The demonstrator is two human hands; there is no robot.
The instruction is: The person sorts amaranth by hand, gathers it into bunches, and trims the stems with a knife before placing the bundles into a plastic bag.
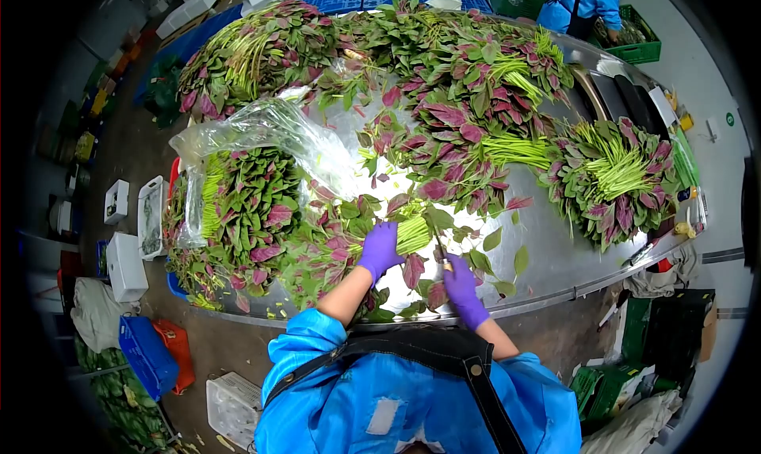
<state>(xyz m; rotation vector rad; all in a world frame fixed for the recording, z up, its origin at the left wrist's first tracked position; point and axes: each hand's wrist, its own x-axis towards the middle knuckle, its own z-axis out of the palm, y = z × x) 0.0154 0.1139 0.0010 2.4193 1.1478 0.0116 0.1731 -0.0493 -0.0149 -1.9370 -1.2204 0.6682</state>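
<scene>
My left hand point(380, 252), in a purple glove, is closed around a bunch of red-and-green amaranth point(411, 233) lying on the metal table point(555, 252). The cut green stems point right and the leaves spread to the left. Just right of the stem ends, my right hand point(462, 286), gloved the same way, grips a knife point(442, 252) by its handle. Its blade points away from me, close beside the stems. Loose leaves point(482, 261) lie scattered around both hands.
A clear plastic bag point(265, 137) with amaranth bunches point(254, 204) is at the left. More amaranth heaps point(261, 53) line the far side, and a stacked pile point(614, 168) is at the right. Across the table stands a person in blue point(583, 6) by a green crate point(638, 49).
</scene>
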